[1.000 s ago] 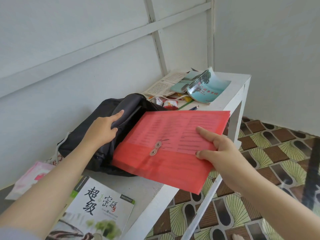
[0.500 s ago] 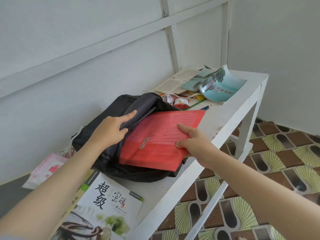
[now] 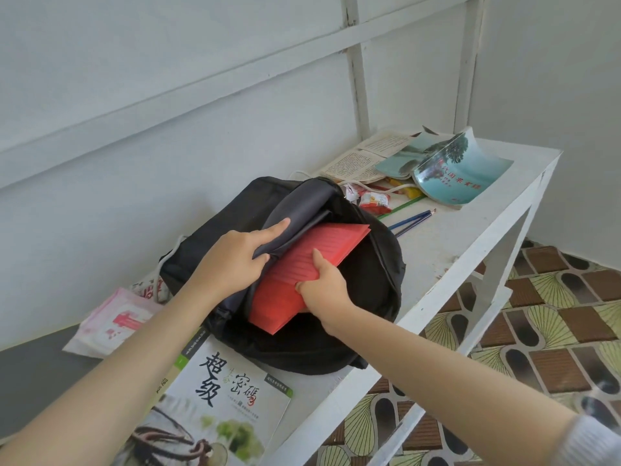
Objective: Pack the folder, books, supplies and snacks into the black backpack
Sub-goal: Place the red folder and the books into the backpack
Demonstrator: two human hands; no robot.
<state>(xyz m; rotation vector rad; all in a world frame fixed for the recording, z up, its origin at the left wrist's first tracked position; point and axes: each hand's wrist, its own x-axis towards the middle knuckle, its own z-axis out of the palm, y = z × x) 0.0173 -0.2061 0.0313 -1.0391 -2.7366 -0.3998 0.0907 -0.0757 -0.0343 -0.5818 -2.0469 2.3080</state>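
As I watch through the head camera, the long white-painted wooden table carries everything; the soft black fabric backpack lies on it with its mouth open toward me. My left hand grips the grey inner lining at the edge of that opening, fingers curled round the cloth and lifting it. The flat red translucent plastic folder sits slanted in the mouth, its left side tucked under the raised lining, its far corner and near corner showing. My right hand pinches the folder's near edge, thumb on top, fingers curled beneath.

I judge the task barely begun; the folder is partway in and wants seating fully. Everything else lies outside the bag: the white glossy paperback with large black characters at the near end, touching the backpack's base; the curled teal-covered paperback and the open book of printed pages at the far end; the pink-and-white plastic packet to the left, just beside the bag; the small red-and-white snack wrappers just beyond the bag's top; the blue pencils and the green pencil near them; what may already be inside the bag I cannot tell.
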